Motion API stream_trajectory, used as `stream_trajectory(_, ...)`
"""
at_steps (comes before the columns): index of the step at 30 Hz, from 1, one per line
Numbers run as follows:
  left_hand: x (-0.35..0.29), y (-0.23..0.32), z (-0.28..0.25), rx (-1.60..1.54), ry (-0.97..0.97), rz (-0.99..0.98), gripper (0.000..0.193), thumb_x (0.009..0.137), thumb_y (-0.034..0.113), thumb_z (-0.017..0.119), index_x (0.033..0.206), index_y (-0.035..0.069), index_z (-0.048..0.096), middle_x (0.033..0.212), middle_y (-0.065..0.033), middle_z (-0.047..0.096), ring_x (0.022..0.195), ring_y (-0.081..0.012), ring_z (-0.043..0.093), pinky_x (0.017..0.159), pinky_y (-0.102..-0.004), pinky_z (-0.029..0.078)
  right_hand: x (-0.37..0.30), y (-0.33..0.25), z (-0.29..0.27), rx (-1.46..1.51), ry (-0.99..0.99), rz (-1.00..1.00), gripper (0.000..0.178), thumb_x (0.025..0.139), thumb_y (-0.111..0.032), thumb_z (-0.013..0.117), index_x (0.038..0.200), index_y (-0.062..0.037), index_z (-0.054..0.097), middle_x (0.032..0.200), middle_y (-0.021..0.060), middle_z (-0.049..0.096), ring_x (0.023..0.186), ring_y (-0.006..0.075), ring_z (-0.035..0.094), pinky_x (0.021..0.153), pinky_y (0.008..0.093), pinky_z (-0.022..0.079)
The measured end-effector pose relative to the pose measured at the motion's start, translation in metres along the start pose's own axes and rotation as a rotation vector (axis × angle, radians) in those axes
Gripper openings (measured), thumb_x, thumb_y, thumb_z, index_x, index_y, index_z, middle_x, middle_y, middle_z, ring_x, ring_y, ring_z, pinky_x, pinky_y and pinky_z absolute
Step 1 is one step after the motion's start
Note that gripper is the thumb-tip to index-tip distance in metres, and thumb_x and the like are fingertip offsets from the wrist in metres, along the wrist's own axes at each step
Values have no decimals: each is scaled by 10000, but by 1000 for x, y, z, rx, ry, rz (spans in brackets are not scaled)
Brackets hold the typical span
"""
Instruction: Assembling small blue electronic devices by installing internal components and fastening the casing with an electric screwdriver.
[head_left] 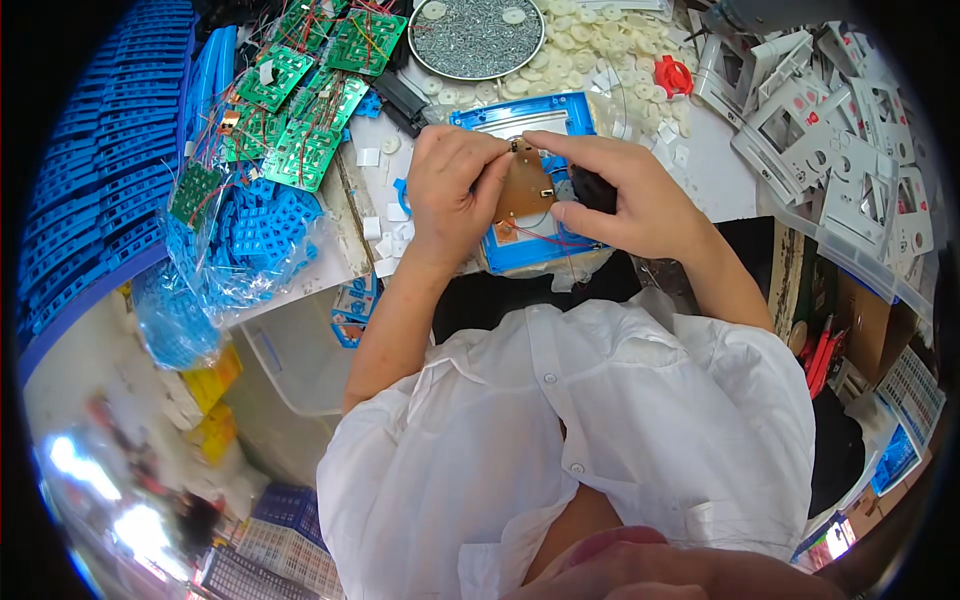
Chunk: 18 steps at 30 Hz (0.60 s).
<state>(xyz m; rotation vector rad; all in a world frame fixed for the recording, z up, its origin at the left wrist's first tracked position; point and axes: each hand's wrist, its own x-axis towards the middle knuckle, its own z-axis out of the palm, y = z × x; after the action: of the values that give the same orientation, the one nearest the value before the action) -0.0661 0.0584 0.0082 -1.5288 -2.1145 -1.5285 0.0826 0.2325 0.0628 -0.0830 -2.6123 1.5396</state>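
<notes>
A blue plastic housing (515,258) lies on the work table in front of me, with a brown circuit board (530,190) set in it. My left hand (450,185) is closed at the board's upper left, thumb and index finger pinched together on its edge beside a small black part. From the other side, my right hand (640,195) reaches over the housing, its index finger and thumb apart. That index fingertip rests near the board's top edge. Between this finger and thumb shows a dark rounded thing (594,190), partly hidden. Thin red wires (560,240) run over the housing's lower part.
Green circuit boards (310,135) with wires are heaped at the left, above a bag of blue parts (255,225). Beyond the housing stands a round tray of screws (475,40), beside many cream discs (590,50). White panels (840,150) fill a clear bin at the right.
</notes>
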Motion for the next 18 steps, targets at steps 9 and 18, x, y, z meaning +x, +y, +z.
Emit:
stream_trajectory(9,-4,-3,-1,-12,-6,1,163,765,25,786,904,84,724,890,-41,718,836,-271,632,777,-378,501,18,1,-15,86,-32,118,732,835,-195,741,1522,-140,494,802,81,568,747,158,565,700,314,485)
stream_trajectory(18,-3,-4,-4,39,65,-47,134,781,11,784,871,70,705,839,-61,693,797,-272,627,733,-370,492,35,-4,10,-400,46,-26,769,797,-143,744,1497,-49,439,1017,174,669,902,366,642,793,427,537)
